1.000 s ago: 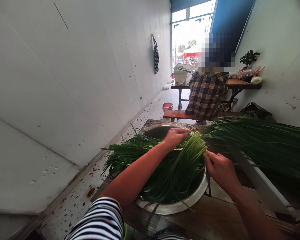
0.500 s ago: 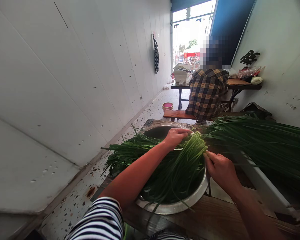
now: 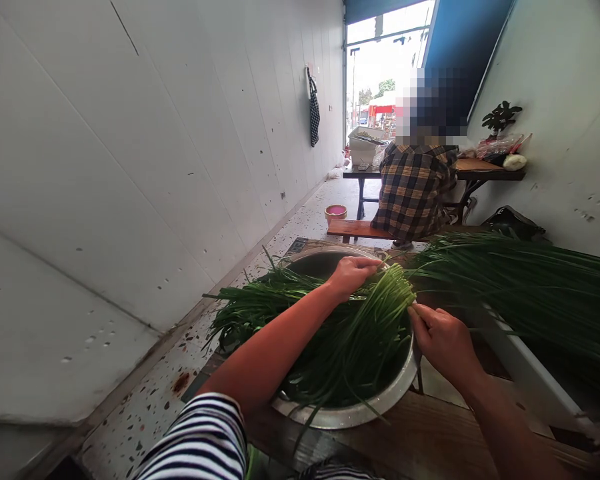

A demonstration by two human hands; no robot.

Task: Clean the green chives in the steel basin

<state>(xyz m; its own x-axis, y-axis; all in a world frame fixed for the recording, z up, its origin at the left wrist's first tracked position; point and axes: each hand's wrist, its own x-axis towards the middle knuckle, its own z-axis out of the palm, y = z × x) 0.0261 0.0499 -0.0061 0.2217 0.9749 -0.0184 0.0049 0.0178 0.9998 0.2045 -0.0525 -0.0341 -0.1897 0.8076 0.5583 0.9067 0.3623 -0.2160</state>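
Note:
A round metal basin (image 3: 347, 419) is heaped with long green garlic chives (image 3: 360, 347), their pale cut ends bunched toward the right rim. My left hand (image 3: 354, 275) reaches across the pile, fingertips pinched by the far rim, where thin pale stems show at them. At the right rim my right hand (image 3: 443, 337) is closed, thumb and finger pressed against the lower edge of the pale ends. Its other fingers curl under, so part of its grip is hidden.
More chives (image 3: 540, 287) lie at the right over a white-edged container (image 3: 520, 353). The basin stands on a wooden surface (image 3: 420, 427). Ahead, a person in a plaid shirt (image 3: 415, 190) sits on a red bench (image 3: 355, 229) at a table. A bucket (image 3: 335, 213) stands on the floor.

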